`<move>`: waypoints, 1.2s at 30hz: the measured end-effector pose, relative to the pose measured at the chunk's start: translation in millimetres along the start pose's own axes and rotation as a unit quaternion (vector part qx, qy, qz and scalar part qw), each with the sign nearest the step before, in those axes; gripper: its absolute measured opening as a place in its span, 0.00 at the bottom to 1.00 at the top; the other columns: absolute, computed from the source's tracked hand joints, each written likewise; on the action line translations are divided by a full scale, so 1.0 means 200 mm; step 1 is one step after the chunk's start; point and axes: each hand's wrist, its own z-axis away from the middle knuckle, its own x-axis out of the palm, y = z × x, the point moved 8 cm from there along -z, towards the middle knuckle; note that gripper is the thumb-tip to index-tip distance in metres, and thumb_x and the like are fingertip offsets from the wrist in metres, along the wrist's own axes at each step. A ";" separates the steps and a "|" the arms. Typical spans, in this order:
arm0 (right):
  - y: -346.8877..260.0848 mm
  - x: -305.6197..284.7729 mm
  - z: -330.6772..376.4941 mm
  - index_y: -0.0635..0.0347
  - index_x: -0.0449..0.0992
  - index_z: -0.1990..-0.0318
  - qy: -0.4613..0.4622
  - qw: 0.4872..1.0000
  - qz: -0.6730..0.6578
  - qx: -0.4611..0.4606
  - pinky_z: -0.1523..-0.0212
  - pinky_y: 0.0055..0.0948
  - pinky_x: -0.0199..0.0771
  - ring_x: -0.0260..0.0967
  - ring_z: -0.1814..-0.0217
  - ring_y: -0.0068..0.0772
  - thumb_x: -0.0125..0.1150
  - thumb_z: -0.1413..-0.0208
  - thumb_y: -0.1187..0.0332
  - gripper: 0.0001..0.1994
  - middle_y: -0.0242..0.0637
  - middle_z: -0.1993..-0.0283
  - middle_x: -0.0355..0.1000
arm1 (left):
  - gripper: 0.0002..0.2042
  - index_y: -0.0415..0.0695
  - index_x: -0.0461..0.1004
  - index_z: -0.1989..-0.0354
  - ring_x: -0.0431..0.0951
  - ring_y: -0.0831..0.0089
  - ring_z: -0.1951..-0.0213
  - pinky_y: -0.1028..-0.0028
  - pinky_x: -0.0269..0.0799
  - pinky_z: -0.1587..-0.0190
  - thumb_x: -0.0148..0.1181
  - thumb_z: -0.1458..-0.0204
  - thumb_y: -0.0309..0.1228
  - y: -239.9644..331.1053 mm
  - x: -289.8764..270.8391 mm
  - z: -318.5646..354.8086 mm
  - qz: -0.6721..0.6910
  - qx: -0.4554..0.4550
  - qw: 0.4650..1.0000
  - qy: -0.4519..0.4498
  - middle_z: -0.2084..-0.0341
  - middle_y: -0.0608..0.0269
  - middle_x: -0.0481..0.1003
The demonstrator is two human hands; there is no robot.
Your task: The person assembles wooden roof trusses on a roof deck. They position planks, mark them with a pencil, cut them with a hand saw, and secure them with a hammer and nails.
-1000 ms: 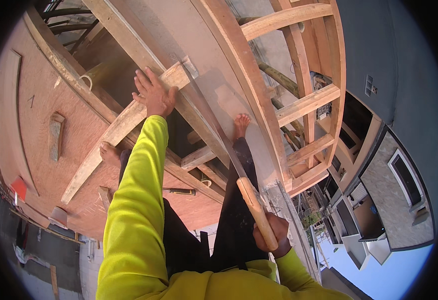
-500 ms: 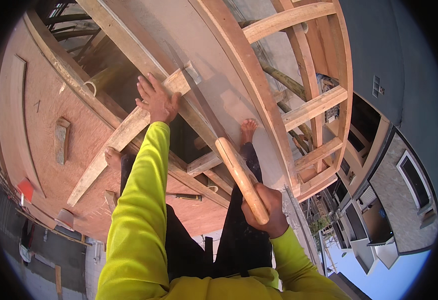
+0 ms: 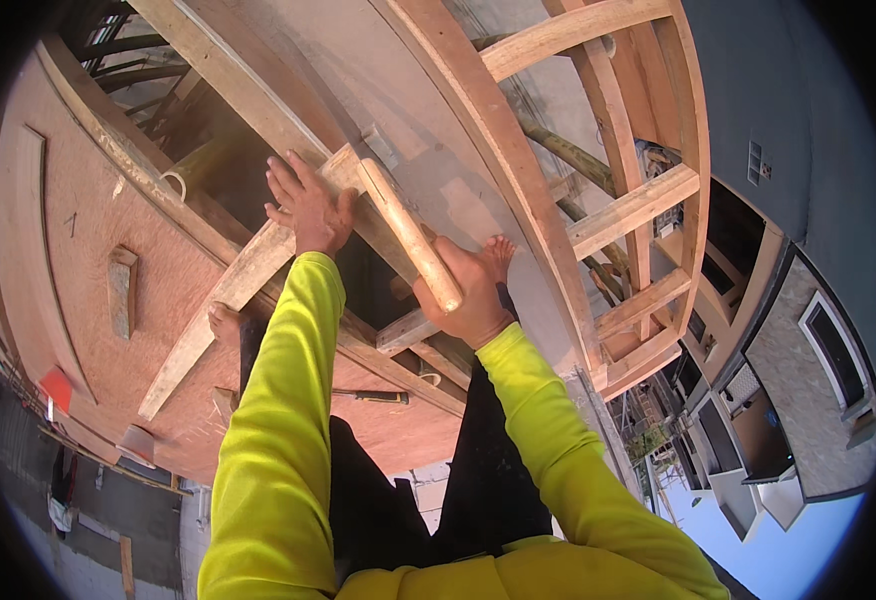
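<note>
My left hand (image 3: 308, 208) lies flat with fingers spread on a pale wooden board (image 3: 226, 288). The board slants across an opening between timber beams, its far end resting on the long beam (image 3: 248, 90). Closed round the long wooden handle of a saw (image 3: 408, 232), my right hand (image 3: 470, 290) is just right of the board's far end. From this angle the saw's blade is hidden. My left foot (image 3: 224, 322) presses on the lower part of the board. My right foot (image 3: 499, 256) stands on the grey surface beyond the opening.
A curved timber frame with crosspieces (image 3: 633, 210) rises at the right. On the reddish plywood (image 3: 88, 250) at the left lie a short wood block (image 3: 122, 290) and a dark-handled tool (image 3: 382, 397). A small pale piece (image 3: 378, 143) lies past the board's end.
My right hand has pushed the saw forward and left, bringing its handle up to the board's end and hiding the blade that showed before. My left hand stays on the board.
</note>
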 end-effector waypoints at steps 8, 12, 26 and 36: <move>-0.18 -0.29 0.64 0.67 0.75 0.65 -0.029 0.998 -0.013 0.063 0.66 0.36 0.78 0.78 0.72 0.47 0.61 0.56 0.79 0.09 0.48 0.71 0.76 | 0.54 0.37 0.36 0.25 0.33 0.40 0.25 0.30 0.33 0.34 0.65 0.51 0.48 -0.08 -0.05 0.06 -0.008 -0.015 1.000 0.009 0.25 0.35 0.32; -0.05 -0.04 0.02 0.63 0.69 0.71 0.012 0.998 -0.061 0.032 0.72 0.41 0.70 0.71 0.76 0.52 0.62 0.55 0.78 0.07 0.50 0.75 0.70 | 0.55 0.38 0.34 0.25 0.30 0.39 0.25 0.29 0.31 0.34 0.65 0.52 0.47 -0.03 -0.01 0.08 0.019 -0.005 1.000 -0.012 0.26 0.35 0.31; 0.02 0.09 -0.18 0.65 0.71 0.66 0.060 0.997 -0.056 0.013 0.68 0.46 0.72 0.69 0.70 0.63 0.68 0.54 0.71 0.12 0.55 0.72 0.71 | 0.56 0.37 0.34 0.25 0.31 0.39 0.25 0.29 0.30 0.34 0.65 0.52 0.50 -0.03 0.04 0.03 0.001 -0.003 1.000 -0.003 0.26 0.34 0.31; 0.07 -0.05 0.23 0.63 0.68 0.72 -0.019 0.995 -0.086 0.057 0.76 0.37 0.70 0.76 0.75 0.46 0.61 0.55 0.76 0.07 0.48 0.75 0.72 | 0.56 0.36 0.34 0.25 0.31 0.37 0.25 0.28 0.32 0.35 0.65 0.53 0.51 -0.09 0.01 0.14 0.008 -0.009 1.000 -0.022 0.26 0.33 0.31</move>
